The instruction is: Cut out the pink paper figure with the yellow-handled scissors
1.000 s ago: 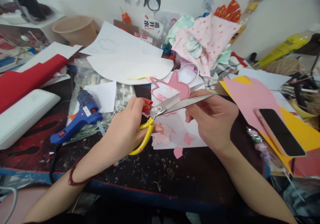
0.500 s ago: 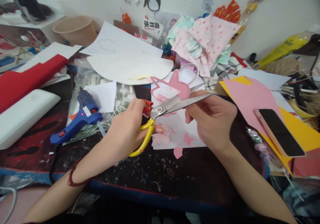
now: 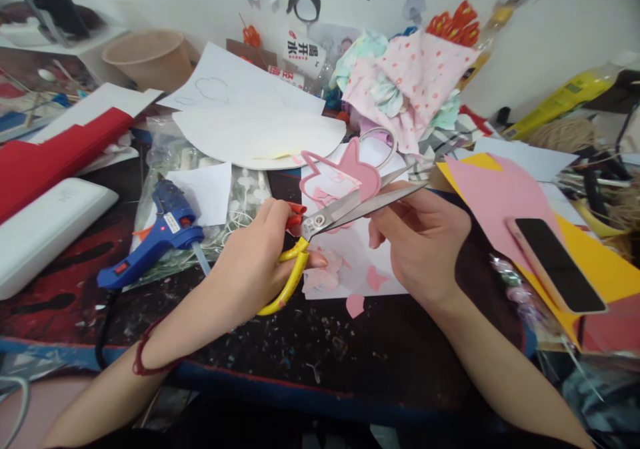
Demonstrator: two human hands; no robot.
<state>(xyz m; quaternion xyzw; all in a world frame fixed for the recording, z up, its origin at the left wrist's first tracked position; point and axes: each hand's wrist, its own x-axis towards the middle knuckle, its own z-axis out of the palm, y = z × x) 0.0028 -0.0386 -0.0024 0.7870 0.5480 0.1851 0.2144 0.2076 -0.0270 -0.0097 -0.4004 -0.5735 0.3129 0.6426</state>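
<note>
Yellow-handled scissors (image 3: 296, 277) are gripped in my left hand (image 3: 265, 245), blades parted and pointing right. My right hand (image 3: 425, 239) is closed near the blade tips; what its fingers pinch is hidden behind the blades. A pink cut-out shape with a pointed top (image 3: 356, 167) shows just behind the upper blade. Below the blades, pink scraps (image 3: 355, 305) and a crumpled pale pink piece (image 3: 323, 275) lie on and beside a white sheet (image 3: 360, 272). A second pair of scissors, with a grey ring handle (image 3: 395, 143), is partly visible behind the pink shape.
A blue glue gun (image 3: 150, 249) lies left of my left hand, beside a white box-like object (image 3: 53, 232) and red material (image 3: 65, 155). A phone (image 3: 559, 265) rests on pink and yellow sheets at right. Patterned cloth (image 3: 415, 82) is heaped at the back.
The view has shifted very slightly. Both hands and the scissors hold nearly the same pose, with my right hand a touch further left.
</note>
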